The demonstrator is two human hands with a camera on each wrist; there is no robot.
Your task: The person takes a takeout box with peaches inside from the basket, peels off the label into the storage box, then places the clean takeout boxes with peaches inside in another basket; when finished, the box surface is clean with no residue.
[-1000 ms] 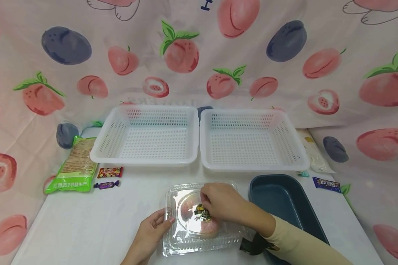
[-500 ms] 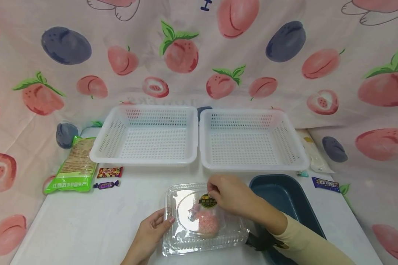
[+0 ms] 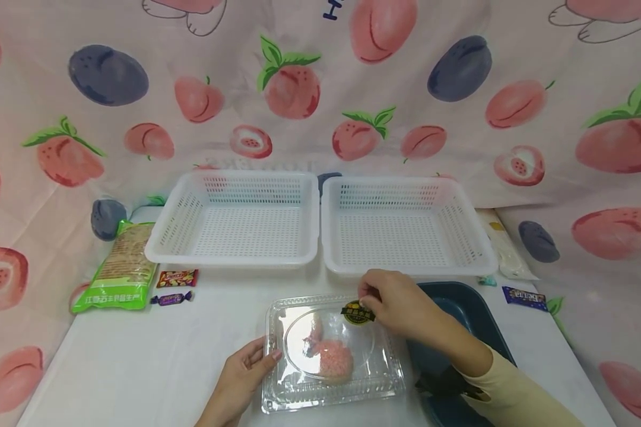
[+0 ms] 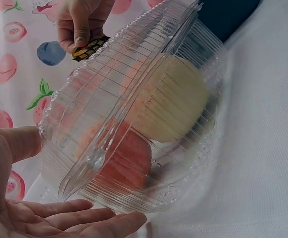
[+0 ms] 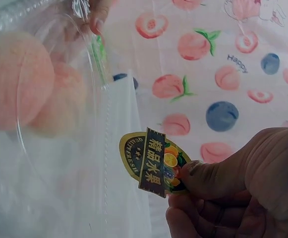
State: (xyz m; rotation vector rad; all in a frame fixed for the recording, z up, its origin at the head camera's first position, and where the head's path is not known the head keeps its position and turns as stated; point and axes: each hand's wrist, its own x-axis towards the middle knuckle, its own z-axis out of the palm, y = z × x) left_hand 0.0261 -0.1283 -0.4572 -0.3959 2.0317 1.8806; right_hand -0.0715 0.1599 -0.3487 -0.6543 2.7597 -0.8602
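Note:
A clear plastic clamshell box (image 3: 326, 397) lies closed on the white table, with two round pinkish, peach-like things (image 4: 173, 99) inside. At its left edge, my left hand (image 3: 244, 372) holds the box, thumb at the lid rim and fingers along the side. My right hand (image 3: 400, 302) is above the box's far right corner. Between its thumb and finger it pinches an oval black-and-gold fruit sticker (image 5: 151, 161), printed with fruit and Chinese characters. In the right wrist view the sticker hangs free of the lid.
Two white slotted baskets (image 3: 267, 261) (image 3: 406, 270) stand behind. A dark blue tray (image 3: 459, 296) sits right, partly under my right forearm. To the left lie a green snack bag (image 3: 120, 267) and two wrapped candies (image 3: 177, 278) (image 3: 172, 298); a blue-wrapped candy (image 3: 524, 298) lies far right.
My right hand has moved right and away from the middle of the lid, carrying the sticker with it. The pink contents show more clearly through the lid. My left hand stays put.

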